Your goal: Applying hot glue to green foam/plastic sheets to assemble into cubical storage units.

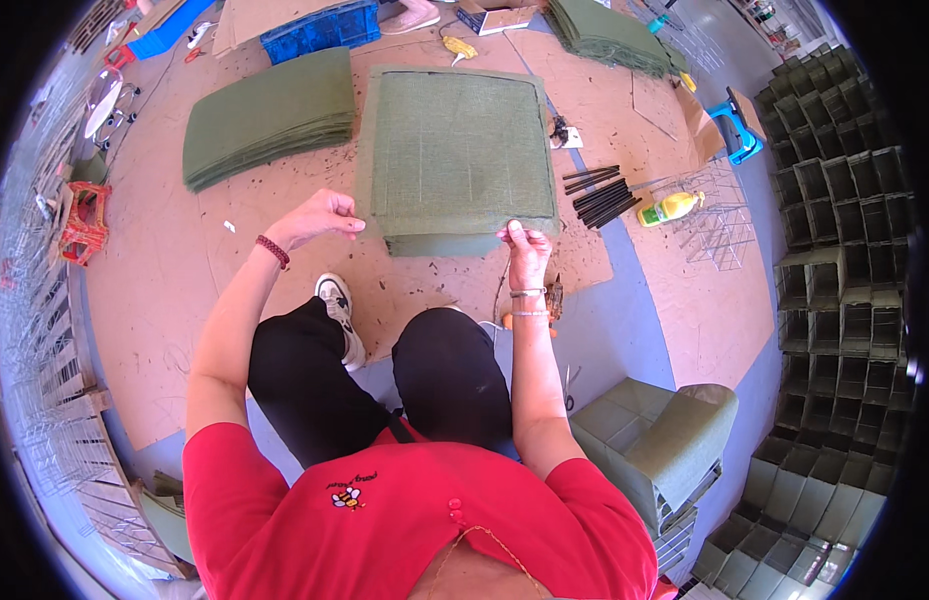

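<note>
A square green woven fabric sheet (459,140) lies over a block of the same green fabric (439,244) on the floor in front of me. My left hand (322,218) is closed in a pinch at the sheet's near left corner. Near the right end of the front edge, my right hand (527,258) pinches the sheet between thumb and fingers. The fabric's edge between the fingertips is too small to see clearly.
A stack of green sheets (274,115) lies to the left, another stack (609,38) at the back right. Black rods (606,203) and a yellow bottle (672,208) lie at right. Green fabric boxes (839,240) line the right side. A red stool (84,222) stands at left.
</note>
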Motion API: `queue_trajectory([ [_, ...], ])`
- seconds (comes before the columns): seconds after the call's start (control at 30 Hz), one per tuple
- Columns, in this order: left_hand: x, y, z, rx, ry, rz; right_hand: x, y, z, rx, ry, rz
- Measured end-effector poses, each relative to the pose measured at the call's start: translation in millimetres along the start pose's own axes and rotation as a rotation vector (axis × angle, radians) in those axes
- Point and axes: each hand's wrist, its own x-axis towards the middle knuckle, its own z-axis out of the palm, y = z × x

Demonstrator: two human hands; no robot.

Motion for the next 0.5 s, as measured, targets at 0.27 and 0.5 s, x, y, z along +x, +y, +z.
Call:
queue_trajectory([
  [0.27,1,-15,-18,-0.226,-0.12,0.011,-3,-4,2,-0.017,0.005,0.038],
  [0.5,-3,5,-14,-0.493,-0.142,-0.052,-10,0,18,0.082,-0.041,0.094],
])
